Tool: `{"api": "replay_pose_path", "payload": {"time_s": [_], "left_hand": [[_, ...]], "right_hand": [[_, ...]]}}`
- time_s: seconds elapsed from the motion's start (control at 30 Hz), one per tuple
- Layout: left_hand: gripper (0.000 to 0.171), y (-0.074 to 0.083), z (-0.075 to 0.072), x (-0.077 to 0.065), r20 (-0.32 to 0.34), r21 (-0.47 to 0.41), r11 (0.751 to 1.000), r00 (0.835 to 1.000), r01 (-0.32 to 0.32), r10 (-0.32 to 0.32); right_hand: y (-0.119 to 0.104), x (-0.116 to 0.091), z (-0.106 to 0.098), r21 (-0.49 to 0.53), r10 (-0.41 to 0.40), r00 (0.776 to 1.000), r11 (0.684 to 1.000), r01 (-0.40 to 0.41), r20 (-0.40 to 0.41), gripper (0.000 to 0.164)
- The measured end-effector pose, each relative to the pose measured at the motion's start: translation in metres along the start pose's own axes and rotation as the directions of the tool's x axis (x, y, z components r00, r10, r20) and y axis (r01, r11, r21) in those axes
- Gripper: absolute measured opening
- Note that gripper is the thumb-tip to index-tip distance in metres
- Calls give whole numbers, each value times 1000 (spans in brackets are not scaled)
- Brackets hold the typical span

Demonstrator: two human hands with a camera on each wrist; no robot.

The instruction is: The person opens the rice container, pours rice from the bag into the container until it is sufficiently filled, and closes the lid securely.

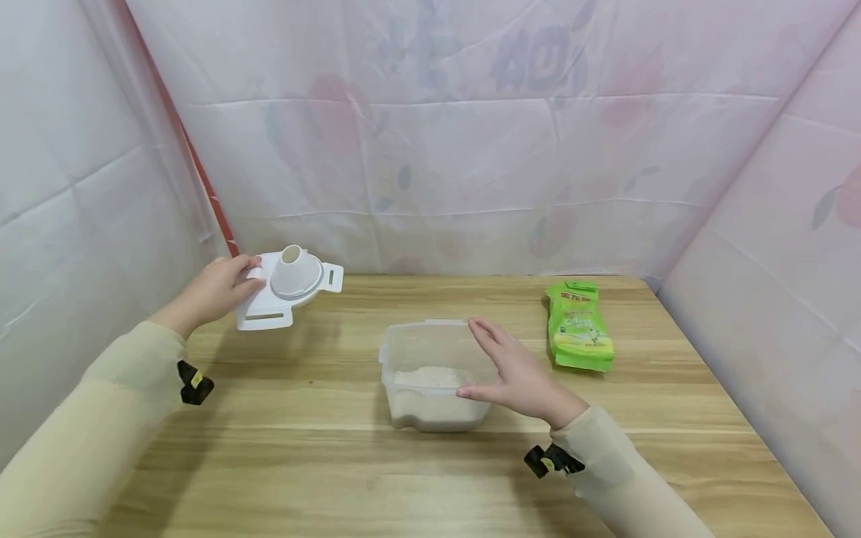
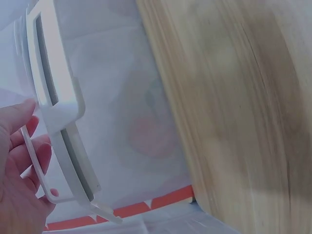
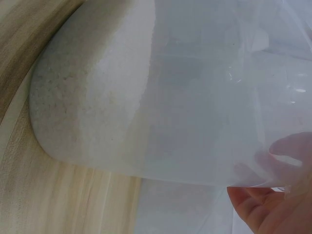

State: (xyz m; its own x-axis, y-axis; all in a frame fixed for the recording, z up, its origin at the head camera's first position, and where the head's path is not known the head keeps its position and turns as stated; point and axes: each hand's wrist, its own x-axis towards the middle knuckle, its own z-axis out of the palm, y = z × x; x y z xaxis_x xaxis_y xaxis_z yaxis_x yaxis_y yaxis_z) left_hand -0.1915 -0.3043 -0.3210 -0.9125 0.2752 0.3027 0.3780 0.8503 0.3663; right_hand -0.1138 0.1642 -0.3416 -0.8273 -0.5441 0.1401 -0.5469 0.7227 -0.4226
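Note:
My left hand (image 1: 218,288) holds a white plastic lid (image 1: 272,302) by its left side, raised over the back left of the table and tilted. Slotted side clips and a round fitting with a short conical spout (image 1: 296,275) show on the lid. In the left wrist view my fingers curl round a loop handle (image 2: 38,170) on it. A translucent storage container (image 1: 430,411) stands uncovered on the table, partly filled with white rice (image 3: 117,87). My right hand (image 1: 521,373) spans its right end, thumb at the near rim and fingers at the far rim.
A green printed bag (image 1: 580,326) lies on the wooden table (image 1: 323,463) at the back right, to the right of the container. Pale patterned curtains (image 1: 437,149) enclose the table at the back and both sides.

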Motion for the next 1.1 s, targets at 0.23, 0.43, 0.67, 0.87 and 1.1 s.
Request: {"api": "replay_pose_path", "payload": {"time_s": [0.23, 0.43, 0.67, 0.87, 1.1], "left_hand": [[38, 18, -6, -17, 36, -14, 1000, 999, 14, -14], [37, 34, -8, -32, -30, -27, 998, 998, -63, 62], [33, 48, -10, -49, -79, -3, 992, 989, -126, 125], [36, 58, -12, -65, -60, -3, 993, 991, -119, 119], [33, 70, -4, -74, -133, -36, 994, 986, -106, 101]], "right_hand": [[0, 0, 0, -10, -8, 1000, 1000, 8, -5, 103], [0, -1, 1, -18, -9, 1000, 1000, 9, -5, 103], [-2, 0, 0, -3, -6, 1000, 1000, 6, 1, 103], [-2, 1, 1, -5, -8, 1000, 1000, 8, 10, 103], [4, 0, 4, 3, -8, 1000, 1000, 8, -1, 104]]}}
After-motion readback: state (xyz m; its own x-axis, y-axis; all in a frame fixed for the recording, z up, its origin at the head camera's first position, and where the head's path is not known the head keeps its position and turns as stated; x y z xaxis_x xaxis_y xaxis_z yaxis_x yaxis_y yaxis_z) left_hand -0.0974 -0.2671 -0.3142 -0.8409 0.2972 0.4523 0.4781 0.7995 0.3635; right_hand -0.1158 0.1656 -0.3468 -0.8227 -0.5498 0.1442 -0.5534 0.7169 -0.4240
